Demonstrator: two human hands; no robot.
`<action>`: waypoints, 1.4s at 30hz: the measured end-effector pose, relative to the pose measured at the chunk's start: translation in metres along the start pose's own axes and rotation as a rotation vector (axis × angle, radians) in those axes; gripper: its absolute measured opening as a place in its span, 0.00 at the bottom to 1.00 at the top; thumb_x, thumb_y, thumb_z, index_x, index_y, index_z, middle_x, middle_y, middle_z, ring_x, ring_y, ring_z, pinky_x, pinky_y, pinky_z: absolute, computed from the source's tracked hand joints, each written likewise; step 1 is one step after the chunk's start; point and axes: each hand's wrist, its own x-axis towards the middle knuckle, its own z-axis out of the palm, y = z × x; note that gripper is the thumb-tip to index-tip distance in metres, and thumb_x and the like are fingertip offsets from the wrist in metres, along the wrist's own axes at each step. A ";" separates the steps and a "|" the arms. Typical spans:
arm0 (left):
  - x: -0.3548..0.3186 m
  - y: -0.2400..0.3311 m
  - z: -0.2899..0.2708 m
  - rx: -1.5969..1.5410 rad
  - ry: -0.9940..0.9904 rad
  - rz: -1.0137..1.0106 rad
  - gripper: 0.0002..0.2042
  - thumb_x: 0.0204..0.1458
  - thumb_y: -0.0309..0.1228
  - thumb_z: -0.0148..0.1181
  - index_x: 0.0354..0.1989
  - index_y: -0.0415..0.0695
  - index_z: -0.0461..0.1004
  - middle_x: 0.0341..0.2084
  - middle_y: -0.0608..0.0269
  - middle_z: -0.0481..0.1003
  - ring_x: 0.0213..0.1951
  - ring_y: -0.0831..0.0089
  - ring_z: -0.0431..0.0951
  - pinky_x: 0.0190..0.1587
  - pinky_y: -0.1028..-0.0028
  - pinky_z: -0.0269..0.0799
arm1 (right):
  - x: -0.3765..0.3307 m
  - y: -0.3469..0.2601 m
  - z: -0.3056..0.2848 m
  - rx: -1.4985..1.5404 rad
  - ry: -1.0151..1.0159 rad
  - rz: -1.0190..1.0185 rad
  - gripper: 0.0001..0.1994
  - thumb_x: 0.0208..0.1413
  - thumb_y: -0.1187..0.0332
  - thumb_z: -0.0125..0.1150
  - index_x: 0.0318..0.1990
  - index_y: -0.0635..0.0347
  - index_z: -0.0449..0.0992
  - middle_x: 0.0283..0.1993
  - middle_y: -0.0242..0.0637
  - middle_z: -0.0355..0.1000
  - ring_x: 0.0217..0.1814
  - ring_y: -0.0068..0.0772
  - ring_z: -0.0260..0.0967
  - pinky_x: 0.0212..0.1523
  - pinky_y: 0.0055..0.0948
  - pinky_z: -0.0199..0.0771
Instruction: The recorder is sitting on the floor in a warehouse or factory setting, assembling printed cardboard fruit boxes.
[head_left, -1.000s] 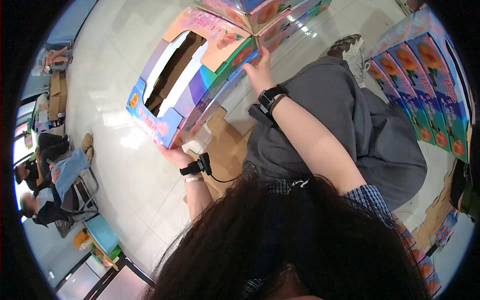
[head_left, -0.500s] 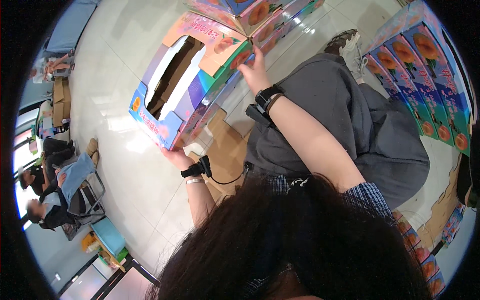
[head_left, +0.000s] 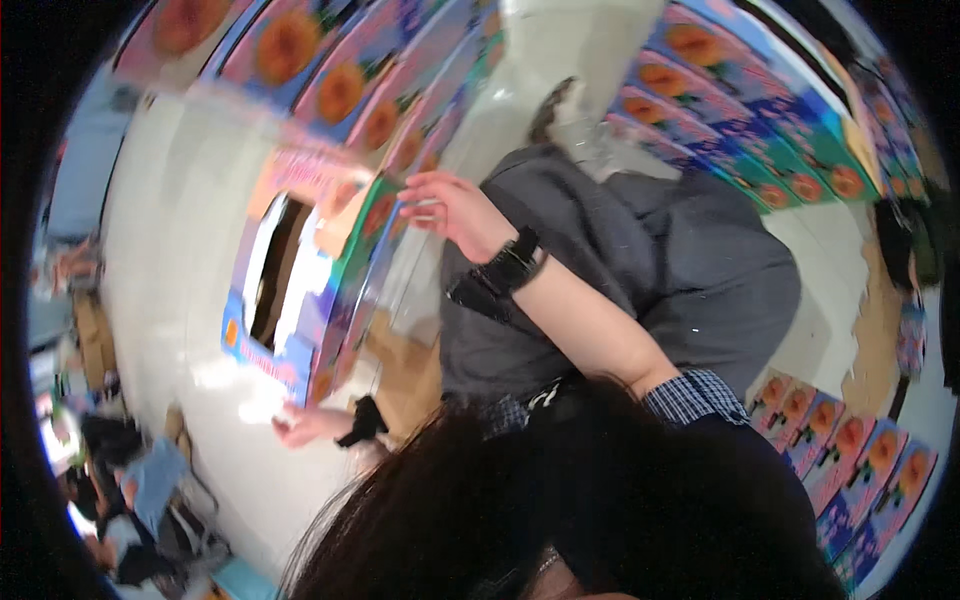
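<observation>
Right hand (head_left: 455, 210) hovered, fingers apart, just beside the printed carton (head_left: 343, 232)! Left hand (head_left: 308, 426), over the pale floor (head_left: 185, 250), blurred: grip? I couldn't tell.

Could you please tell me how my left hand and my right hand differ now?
The right hand is near the upper right corner of the colourful box; the left hand is near its lower end. The right hand's fingers show apart; the left hand's are too blurred. Both wear a dark wrist strap.
</observation>
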 end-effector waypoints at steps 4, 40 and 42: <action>-0.008 0.086 0.007 -0.423 -0.350 0.077 0.13 0.50 0.31 0.45 0.40 0.35 0.63 0.38 0.55 0.63 0.43 0.65 0.62 0.48 0.68 0.56 | -0.061 -0.095 -0.041 0.418 -0.161 -0.110 0.12 0.53 0.67 0.44 0.41 0.64 0.66 0.41 0.41 0.67 0.42 0.32 0.65 0.47 0.30 0.65; -0.299 0.415 0.119 -1.236 -1.590 -0.071 0.22 0.55 0.42 0.36 0.48 0.34 0.62 0.44 0.59 0.66 0.47 0.71 0.64 0.50 0.75 0.55 | -0.216 -0.266 -0.311 -0.134 0.812 -1.318 0.23 0.50 0.59 0.48 0.49 0.65 0.58 0.50 0.39 0.59 0.54 0.30 0.53 0.55 0.29 0.49; -0.280 0.397 0.122 -1.273 -1.593 0.056 0.22 0.55 0.42 0.37 0.51 0.35 0.60 0.45 0.56 0.66 0.49 0.70 0.62 0.52 0.73 0.54 | -0.215 -0.255 -0.314 -0.136 0.746 -1.363 0.18 0.53 0.60 0.43 0.46 0.62 0.65 0.50 0.36 0.62 0.54 0.26 0.54 0.55 0.29 0.51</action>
